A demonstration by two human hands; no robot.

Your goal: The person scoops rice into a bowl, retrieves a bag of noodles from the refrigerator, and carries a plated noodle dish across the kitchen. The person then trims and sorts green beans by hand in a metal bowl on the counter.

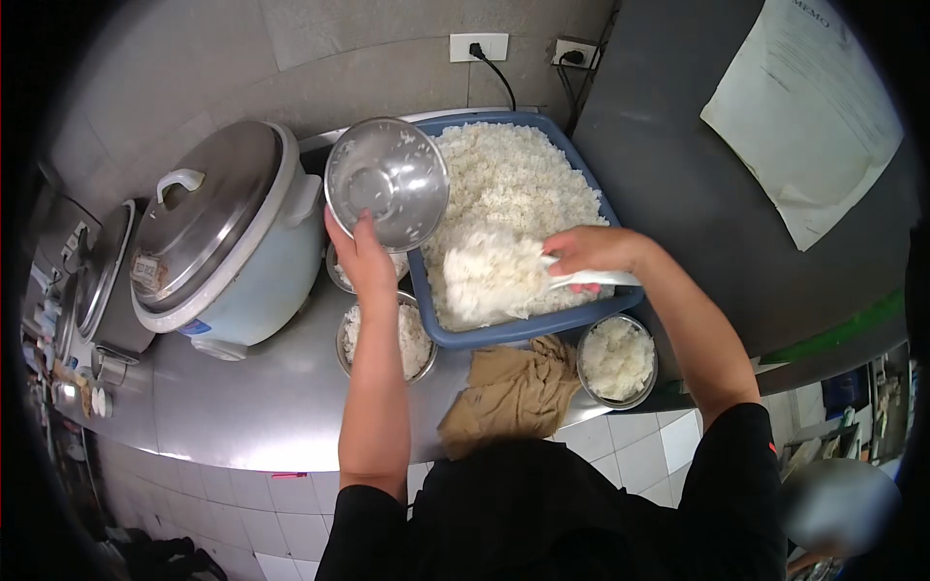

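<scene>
My left hand [363, 254] holds a steel bowl [387, 184] by its near rim, tilted, with grains of rice stuck inside. It is raised beside the upper left of a blue tub [455, 339] heaped with white rice [513, 174]. Over the tub's near part, my right hand [591, 257] is closed round the white handle of a scoop [596, 279]. The scoop's head is hidden by a mound of rice. Two rice-filled bowls, one of them a steel bowl [417, 339], stand under my left forearm. Another rice-filled bowl [617, 360] is by the tub's near right corner.
A large rice cooker [228, 237] with a steel lid stands left, with a second one [111, 281] beyond it. A brown cloth [509, 392] lies on the steel counter [252, 407]. At right is a dark surface with a paper sheet [809, 116]. Part of another person shows lower right.
</scene>
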